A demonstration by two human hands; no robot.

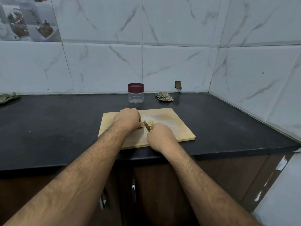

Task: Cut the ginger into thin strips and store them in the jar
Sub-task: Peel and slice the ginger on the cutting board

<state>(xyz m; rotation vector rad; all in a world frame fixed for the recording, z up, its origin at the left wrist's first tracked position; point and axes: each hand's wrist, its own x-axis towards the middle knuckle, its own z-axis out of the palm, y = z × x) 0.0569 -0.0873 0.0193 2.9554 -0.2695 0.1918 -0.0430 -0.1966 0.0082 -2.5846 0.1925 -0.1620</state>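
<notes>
A wooden cutting board (175, 128) lies on the black counter near its front edge. My left hand (127, 119) presses down on a piece of ginger (142, 125), mostly hidden under the fingers. My right hand (160, 136) grips a small knife (146, 126) with a yellow handle, its blade resting beside the ginger. A few cut yellow ginger pieces (150, 122) lie just right of the blade. A clear plastic jar (136, 96) with a maroon lid on stands behind the board, near the wall.
A checked cloth (164, 97) lies crumpled at the back right of the jar. Another cloth (8, 97) sits at the far left. Tiled walls close the counter (57, 128) at the back and right. Cabinet doors with handles (133, 190) are below.
</notes>
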